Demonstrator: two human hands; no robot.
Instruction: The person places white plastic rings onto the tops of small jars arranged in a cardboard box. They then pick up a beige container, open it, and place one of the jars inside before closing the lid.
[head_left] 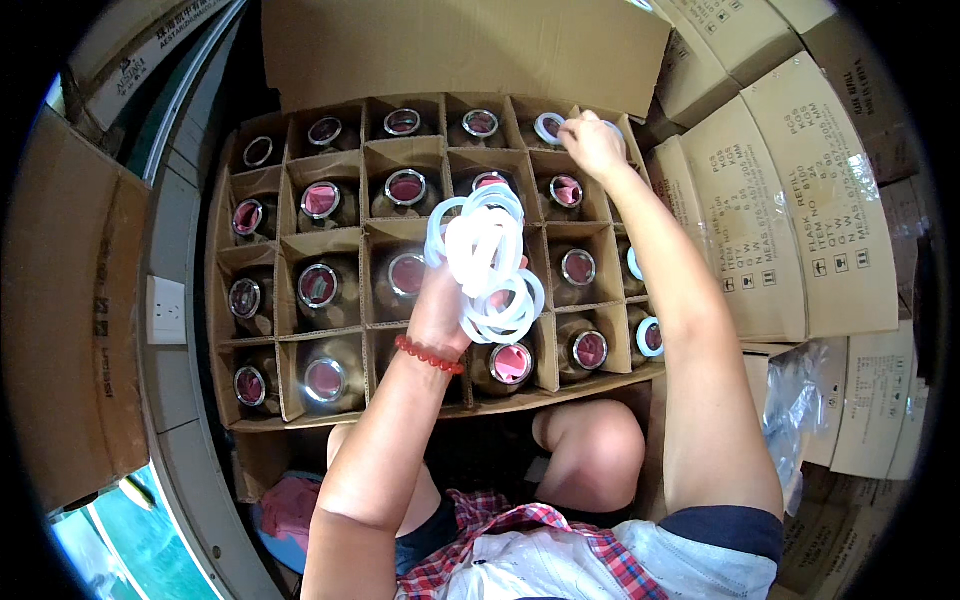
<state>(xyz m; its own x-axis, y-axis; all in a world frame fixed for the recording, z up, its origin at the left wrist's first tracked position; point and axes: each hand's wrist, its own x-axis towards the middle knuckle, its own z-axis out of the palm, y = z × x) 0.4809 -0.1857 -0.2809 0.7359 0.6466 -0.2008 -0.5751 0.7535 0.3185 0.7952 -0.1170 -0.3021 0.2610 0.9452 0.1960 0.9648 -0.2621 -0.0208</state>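
My left hand is held above the middle of a divided cardboard box, its fingers wrapped round a bunch of whitish translucent rings that cover most of them. At the far right of the box, my right hand has its fingers closed at the edge of a white ring around a flask mouth. Another ring shows partly behind that hand. Metal-rimmed glass flasks with pinkish insides stand in the compartments. Along the right column, a flask near the front carries a pale ring on its mouth.
The raised box flap stands at the far side. Stacked cartons crowd the right, with clear plastic wrap below them. Leftward are a pale panel with a socket and a brown carton. My knees are against the near side.
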